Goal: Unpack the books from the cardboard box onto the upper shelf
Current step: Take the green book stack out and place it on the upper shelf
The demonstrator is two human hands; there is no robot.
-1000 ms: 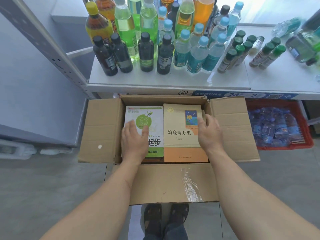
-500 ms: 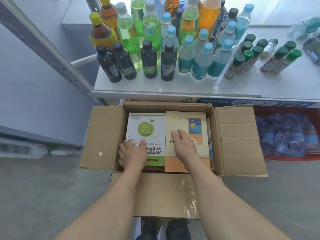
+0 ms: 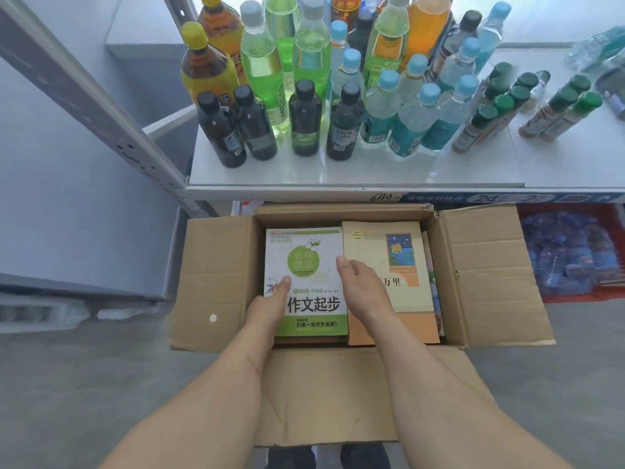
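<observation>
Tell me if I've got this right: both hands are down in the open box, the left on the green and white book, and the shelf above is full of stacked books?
Not quite. The shelf holds bottles, not books, as the head view shows. The rest stands: both hands are in the open box, the left hand on the green and white book, the right hand beside it.

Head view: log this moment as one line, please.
phase: grasping book | left hand: grips green book left edge, thumb on cover | right hand: over tan book | box: open | books: none shelved
</observation>
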